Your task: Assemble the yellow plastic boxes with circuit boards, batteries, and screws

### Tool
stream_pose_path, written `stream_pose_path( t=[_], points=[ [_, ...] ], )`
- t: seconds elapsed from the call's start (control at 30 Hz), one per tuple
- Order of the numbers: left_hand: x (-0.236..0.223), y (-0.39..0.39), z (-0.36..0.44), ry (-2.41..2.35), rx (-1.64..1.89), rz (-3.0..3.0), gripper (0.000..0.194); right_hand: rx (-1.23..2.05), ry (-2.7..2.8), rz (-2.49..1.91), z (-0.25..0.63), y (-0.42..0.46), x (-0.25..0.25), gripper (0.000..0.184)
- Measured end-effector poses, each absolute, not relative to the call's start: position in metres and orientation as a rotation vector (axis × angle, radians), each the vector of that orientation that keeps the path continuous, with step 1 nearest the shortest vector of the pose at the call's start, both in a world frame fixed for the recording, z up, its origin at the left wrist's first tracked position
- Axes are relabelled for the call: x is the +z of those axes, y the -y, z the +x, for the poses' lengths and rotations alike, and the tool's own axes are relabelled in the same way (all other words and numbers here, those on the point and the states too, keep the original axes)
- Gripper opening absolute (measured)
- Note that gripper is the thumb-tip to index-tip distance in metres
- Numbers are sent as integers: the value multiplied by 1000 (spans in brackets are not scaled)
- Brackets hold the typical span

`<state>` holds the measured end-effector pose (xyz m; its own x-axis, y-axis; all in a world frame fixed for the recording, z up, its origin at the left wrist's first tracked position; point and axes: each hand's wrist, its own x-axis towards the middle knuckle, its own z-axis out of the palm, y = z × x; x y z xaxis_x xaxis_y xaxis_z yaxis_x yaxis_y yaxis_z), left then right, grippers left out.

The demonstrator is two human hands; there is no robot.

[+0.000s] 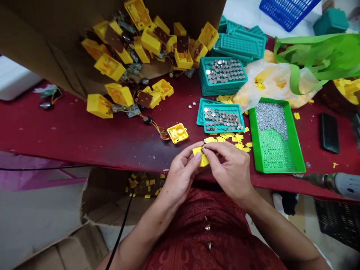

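Both hands meet over the near edge of the red table (70, 131). My left hand (181, 174) grips a small yellow plastic housing (201, 158) from the left side. My right hand (232, 168) pinches at the top of that same housing with thumb and forefinger; whatever small part sits in the pinch is too small to make out. Just beyond the hands lie small yellow plastic covers (227, 137) and one open yellow housing (177, 133) with wires attached.
A tipped cardboard box (56, 33) spills yellow housings (120, 93) with wired boards. Teal trays of button cells (222, 119) (223, 72) sit ahead. A green tray of small screws (274, 135) is at right, beside a black phone (329, 132) and an electric screwdriver (334, 183).
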<state>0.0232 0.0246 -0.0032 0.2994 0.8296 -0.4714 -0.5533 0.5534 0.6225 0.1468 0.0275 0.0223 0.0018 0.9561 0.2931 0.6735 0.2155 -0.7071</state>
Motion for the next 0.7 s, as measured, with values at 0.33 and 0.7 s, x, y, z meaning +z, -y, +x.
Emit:
stream_pose_path(
  t=[0.33, 0.7],
  points=[
    [-10, -22, 24, -866, 947, 451, 32, 957, 1708, -1585, 170, -34, 32, 11],
    [-8, -25, 17, -796, 877, 444, 34, 865, 1682, -1601, 188, -47, 30, 10]
  ],
)
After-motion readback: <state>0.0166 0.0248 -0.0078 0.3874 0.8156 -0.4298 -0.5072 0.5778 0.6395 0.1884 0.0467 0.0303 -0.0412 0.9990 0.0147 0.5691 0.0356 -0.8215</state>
